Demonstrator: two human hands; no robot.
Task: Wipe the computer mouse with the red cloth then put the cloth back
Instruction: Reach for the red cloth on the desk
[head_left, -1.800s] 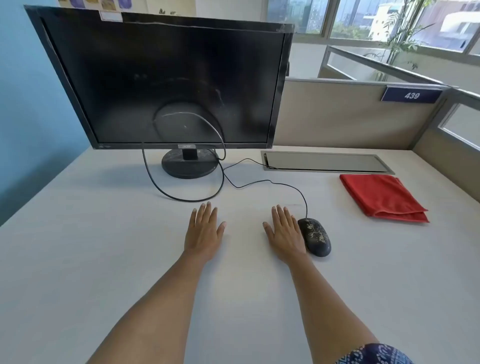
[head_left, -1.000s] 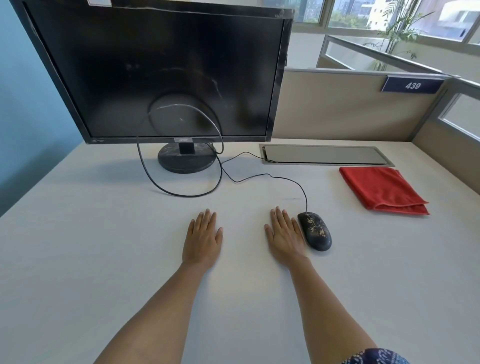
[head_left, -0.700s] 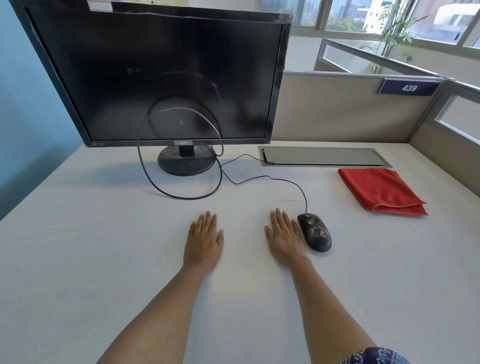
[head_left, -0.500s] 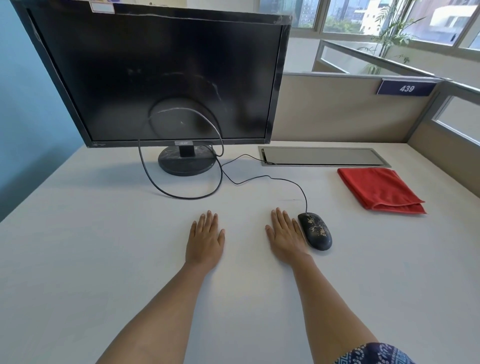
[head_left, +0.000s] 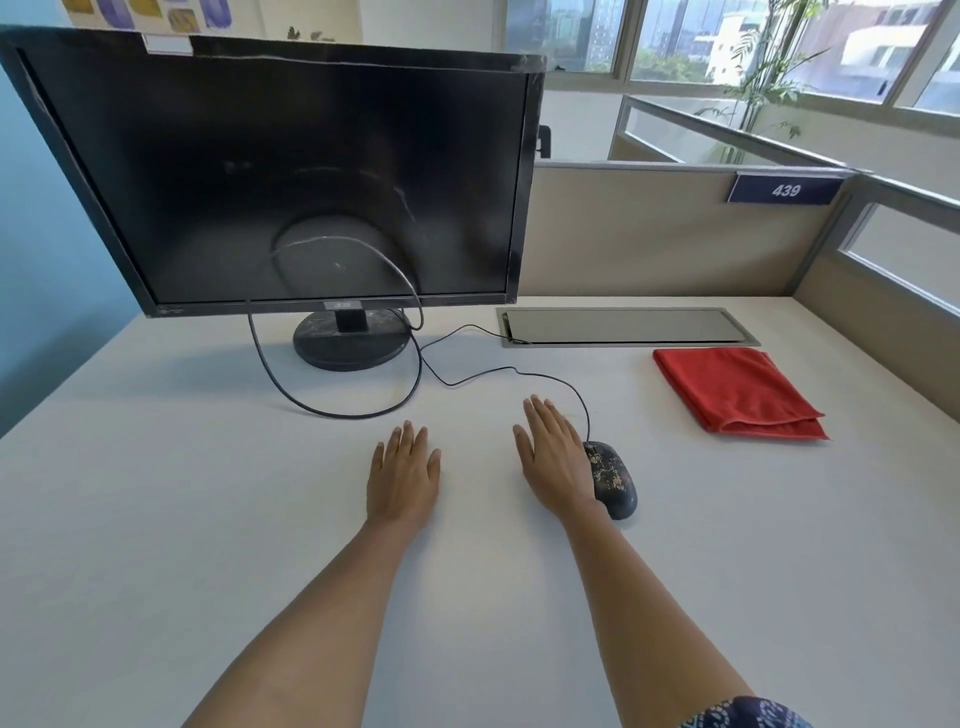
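Note:
A black computer mouse (head_left: 613, 480) with worn pale speckles lies on the white desk (head_left: 156, 519), its cable running back toward the monitor. My right hand (head_left: 556, 460) is flat and open just left of the mouse, its edge covering the mouse's left side. My left hand (head_left: 404, 475) rests palm down on the desk, fingers apart, holding nothing. The folded red cloth (head_left: 737, 392) lies on the desk to the right, well beyond the mouse and apart from both hands.
A large black monitor (head_left: 291, 171) on a round stand (head_left: 350, 340) fills the back left, with a looped cable (head_left: 332, 410) in front. A grey cable hatch (head_left: 626, 326) sits behind the cloth. Beige partitions (head_left: 649, 234) close the back and right.
My right hand has lifted slightly and shifted toward the mouse, now overlapping its left side. The left hand, mouse and cloth stay put; the view tilted a little.

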